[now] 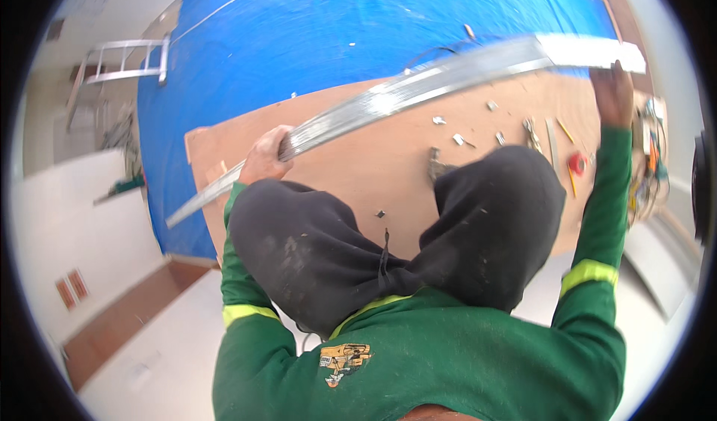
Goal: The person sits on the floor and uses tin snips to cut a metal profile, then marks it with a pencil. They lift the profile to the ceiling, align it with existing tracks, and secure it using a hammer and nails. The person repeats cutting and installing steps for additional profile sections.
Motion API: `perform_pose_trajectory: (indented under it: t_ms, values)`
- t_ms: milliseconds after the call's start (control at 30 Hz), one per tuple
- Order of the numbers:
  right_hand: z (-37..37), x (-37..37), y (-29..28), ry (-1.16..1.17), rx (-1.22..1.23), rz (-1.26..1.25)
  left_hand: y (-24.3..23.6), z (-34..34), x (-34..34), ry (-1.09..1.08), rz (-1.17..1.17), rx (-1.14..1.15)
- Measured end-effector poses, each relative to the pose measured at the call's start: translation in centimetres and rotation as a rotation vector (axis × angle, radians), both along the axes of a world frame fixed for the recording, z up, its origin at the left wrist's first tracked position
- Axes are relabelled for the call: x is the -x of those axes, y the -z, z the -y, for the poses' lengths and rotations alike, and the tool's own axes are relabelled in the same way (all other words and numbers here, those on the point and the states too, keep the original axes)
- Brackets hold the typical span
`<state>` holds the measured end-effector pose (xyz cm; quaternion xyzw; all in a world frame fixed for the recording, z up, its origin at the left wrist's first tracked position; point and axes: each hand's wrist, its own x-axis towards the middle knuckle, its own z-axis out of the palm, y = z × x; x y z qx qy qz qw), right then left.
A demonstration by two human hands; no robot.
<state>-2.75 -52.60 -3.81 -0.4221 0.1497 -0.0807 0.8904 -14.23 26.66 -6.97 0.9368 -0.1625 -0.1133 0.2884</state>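
Observation:
A long silvery metal channel (418, 77) runs diagonally from low left to upper right, blurred along its length, above the brown board (321, 197). My left hand (267, 156) is closed round its left part. At its right end, which has a brighter, paler section, my right hand (614, 88) grips it with fingers wrapped on the edge. Below it on the board lie several small metal bits (459, 138), a hammer-like tool (435, 163), pliers or snips (532, 133), a metal ruler (553, 144), yellow pencils (565, 129) and a red round item (576, 162).
My bent knees (493, 219) are over the board. A blue sheet (246, 40) stretches beyond it, with a cable (441, 50) behind the channel. An aluminium ladder (127, 47) stands at the far left. Tools and cords (653, 152) sit at the board's right edge.

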Motion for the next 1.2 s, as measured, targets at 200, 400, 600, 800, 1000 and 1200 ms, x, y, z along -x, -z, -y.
perform_pose_trajectory:
  t_ms: [200, 400, 600, 800, 1000, 1200]
  values:
    - [-10.0, 1.0, -3.9, 0.05, 0.463, 0.167, 4.6, -3.7, 2.2, 0.058, -0.074, -0.109]
    - [-33.2, 2.2, -9.3, -1.147, 1.403, 0.597, 5.0, 2.1, -0.4, 0.037, -0.15, -0.075]
    - [-28.9, -0.9, -2.1, -0.969, 1.295, 0.594, 5.3, 2.8, 0.2, 0.0, -0.182, -0.007]
    - [2.5, -3.8, -0.3, 0.002, 0.339, 0.089, 4.5, -1.2, 2.1, -0.103, -0.019, -0.009]
    - [15.6, 7.2, 7.2, 0.078, -0.005, -0.097, 2.3, -6.8, 0.4, -0.155, -0.051, 0.068]
    - [-5.6, 9.4, 3.2, 0.145, 0.26, -0.239, 5.3, -19.3, 2.3, -0.177, 0.089, -0.326]
